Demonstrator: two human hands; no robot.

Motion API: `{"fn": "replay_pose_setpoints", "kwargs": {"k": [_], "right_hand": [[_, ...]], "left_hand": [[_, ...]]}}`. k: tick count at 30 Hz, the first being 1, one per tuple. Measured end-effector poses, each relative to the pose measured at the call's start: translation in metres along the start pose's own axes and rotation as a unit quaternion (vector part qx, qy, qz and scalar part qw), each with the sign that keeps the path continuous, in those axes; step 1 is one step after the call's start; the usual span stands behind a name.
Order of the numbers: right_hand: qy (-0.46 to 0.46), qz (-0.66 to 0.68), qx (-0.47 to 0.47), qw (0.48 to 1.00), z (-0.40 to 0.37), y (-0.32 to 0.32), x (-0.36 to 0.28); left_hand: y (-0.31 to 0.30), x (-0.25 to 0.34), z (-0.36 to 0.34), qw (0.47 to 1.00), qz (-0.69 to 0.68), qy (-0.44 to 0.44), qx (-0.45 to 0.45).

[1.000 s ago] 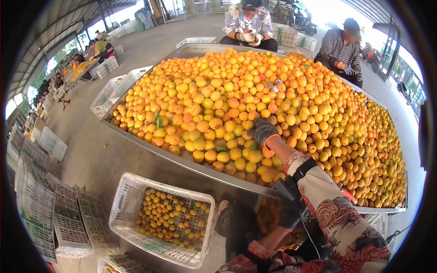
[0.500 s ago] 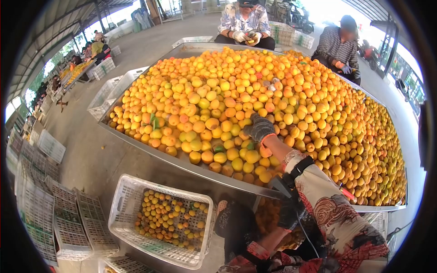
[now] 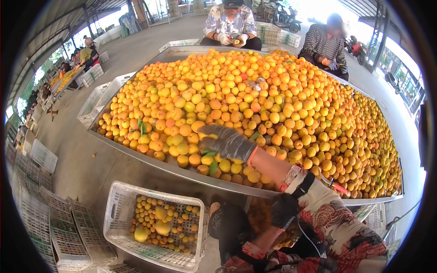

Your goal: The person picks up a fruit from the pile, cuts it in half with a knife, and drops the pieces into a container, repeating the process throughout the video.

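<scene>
My right hand (image 3: 227,143), in a grey striped glove, is over the near side of a broad heap of orange-yellow fruit (image 3: 236,86). Its fingers point left and are apart, with nothing visibly gripped. The fruit lies in a metal-rimmed tray (image 3: 195,176). My left hand (image 3: 284,211), in a dark glove, is below the tray's near edge beside my right forearm; its fingers cannot be made out. Over a white crate (image 3: 111,214) at the lower left, three fruits, among them one yellow fruit (image 3: 141,234), look larger than the small fruits inside and seem to be in the air.
Across the tray sits a person in a patterned shirt (image 3: 230,22), with another in a checked shirt (image 3: 325,43) at the right. Stacked crates (image 3: 68,232) stand at the lower left. A red-handled tool (image 3: 339,188) lies on the fruit near my right sleeve.
My right hand has moved left and nearer over the fruit, and its fingers have spread. Three larger-looking fruits have appeared over the crate. The view has shifted slightly.
</scene>
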State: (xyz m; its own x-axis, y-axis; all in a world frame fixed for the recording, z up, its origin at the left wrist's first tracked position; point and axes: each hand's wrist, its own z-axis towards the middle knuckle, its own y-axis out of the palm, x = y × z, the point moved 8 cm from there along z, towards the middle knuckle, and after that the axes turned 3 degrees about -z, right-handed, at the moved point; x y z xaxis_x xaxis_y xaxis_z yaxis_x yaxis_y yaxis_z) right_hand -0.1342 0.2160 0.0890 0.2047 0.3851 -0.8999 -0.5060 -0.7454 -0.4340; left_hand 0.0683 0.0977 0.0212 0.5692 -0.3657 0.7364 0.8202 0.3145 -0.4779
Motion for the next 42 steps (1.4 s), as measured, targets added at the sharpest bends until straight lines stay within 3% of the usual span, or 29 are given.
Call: {"fn": "replay_pose_setpoints", "kwargs": {"k": [1, 2, 3, 4, 5, 6, 8, 9, 10, 11, 12, 15, 17, 18, 20, 21, 22, 23, 26, 29, 32, 34, 35, 36, 38, 39, 40, 42], "right_hand": [[0.051, -0.028, 0.038, 0.998, 0.001, -0.027, 0.021], [0.081, -0.067, 0.033, 0.994, 0.006, -0.049, 0.048], [0.111, -0.106, 0.028, 0.988, 0.005, -0.071, 0.071], [0.107, -0.205, -0.014, 0.973, -0.004, -0.086, 0.077], [0.102, -0.301, -0.056, 0.947, -0.01, -0.091, 0.076], [0.104, -0.301, -0.057, 0.946, -0.013, -0.089, 0.078], [0.116, -0.366, -0.081, 0.92, -0.028, -0.08, 0.084], [0.119, -0.365, -0.082, 0.92, -0.031, -0.074, 0.084], [0.095, -0.395, -0.105, 0.908, -0.031, -0.063, 0.081], [0.074, -0.425, -0.123, 0.894, -0.033, -0.055, 0.078], [0.084, -0.426, -0.113, 0.894, -0.035, -0.054, 0.082], [0.046, -0.433, -0.068, 0.898, -0.05, -0.062, 0.08], [0.043, -0.295, -0.112, 0.948, -0.074, -0.061, 0.066], [0.057, -0.239, -0.081, 0.966, -0.086, -0.074, 0.058], [0.025, -0.195, 0.065, 0.978, -0.122, -0.121, 0.042], [0.032, -0.21, 0.116, 0.97, -0.141, -0.147, 0.038], [-0.009, -0.143, 0.218, 0.965, -0.163, -0.182, 0.068], [-0.03, -0.12, 0.284, 0.951, -0.193, -0.208, 0.057], [0.163, -0.195, 0.356, 0.899, -0.276, -0.254, 0.06], [0.101, -0.33, 0.293, 0.892, -0.329, -0.239, 0.076], [0.18, -0.41, 0.268, 0.853, -0.367, -0.209, 0.096], [0.184, -0.401, 0.279, 0.853, -0.387, -0.193, 0.1], [0.187, -0.405, 0.276, 0.851, -0.394, -0.187, 0.102], [0.222, -0.454, 0.261, 0.823, -0.396, -0.186, 0.111], [0.204, -0.425, 0.3, 0.83, -0.406, -0.186, 0.112], [0.187, -0.405, 0.331, 0.832, -0.41, -0.187, 0.104], [0.235, -0.392, 0.297, 0.839, -0.41, -0.188, 0.106], [0.221, -0.382, 0.283, 0.852, -0.414, -0.186, 0.104]], "left_hand": [[-0.031, 0.032, 0.01, 0.962, 0.237, 0.081, 0.113], [0.001, 0.031, 0.001, 0.824, 0.542, 0.099, 0.132], [0.003, 0.027, -0.001, 0.826, 0.54, 0.096, 0.132], [-0.005, 0.016, -0.001, 0.949, 0.277, 0.07, 0.136], [-0.007, 0.002, -0.001, 0.991, -0.009, 0.038, 0.129], [-0.002, -0.002, -0.001, 0.991, -0.011, 0.036, 0.129], [0.017, -0.025, -0.001, 0.971, -0.194, -0.06, 0.129], [0.032, -0.033, -0.01, 0.97, -0.196, -0.062, 0.128], [0.051, -0.036, -0.022, 0.989, 0.087, -0.055, 0.103], [0.066, -0.033, -0.029, 0.929, 0.361, -0.038, 0.069], [0.065, -0.028, -0.026, 0.933, 0.354, -0.027, 0.064], [0.029, -0.01, -0.017, 0.983, 0.146, 0.044, 0.104], [0.003, -0.001, -0.008, 0.989, 0.005, 0.077, 0.122], [-0.002, 0.003, -0.003, 0.99, 0.0, 0.085, 0.11], [0.001, -0.012, 0.009, 0.985, -0.159, -0.059, 0.042], [-0.002, -0.002, 0.013, 0.985, -0.161, -0.054, 0.028], [0.002, -0.016, 0.008, 0.904, -0.373, -0.205, 0.032], [0.015, -0.024, -0.004, 0.758, -0.551, -0.347, 0.036], [0.004, -0.02, -0.004, 0.782, -0.517, -0.344, 0.048], [0.006, -0.027, -0.015, 0.812, -0.48, -0.328, 0.047], [-0.002, -0.024, -0.028, 0.868, -0.394, -0.294, 0.068], [-0.015, -0.007, -0.04, 0.893, -0.33, -0.275, 0.136], [-0.013, -0.01, -0.046, 0.9, -0.319, -0.269, 0.128], [-0.008, -0.017, -0.051, 0.891, -0.354, -0.255, 0.124], [-0.009, -0.014, -0.06, 0.885, -0.379, -0.243, 0.117], [-0.01, 0.0, -0.062, 0.847, -0.444, -0.272, 0.106], [-0.008, 0.012, -0.063, 0.803, -0.508, -0.298, 0.095], [-0.014, 0.025, -0.06, 0.806, -0.512, -0.285, 0.087]]}}
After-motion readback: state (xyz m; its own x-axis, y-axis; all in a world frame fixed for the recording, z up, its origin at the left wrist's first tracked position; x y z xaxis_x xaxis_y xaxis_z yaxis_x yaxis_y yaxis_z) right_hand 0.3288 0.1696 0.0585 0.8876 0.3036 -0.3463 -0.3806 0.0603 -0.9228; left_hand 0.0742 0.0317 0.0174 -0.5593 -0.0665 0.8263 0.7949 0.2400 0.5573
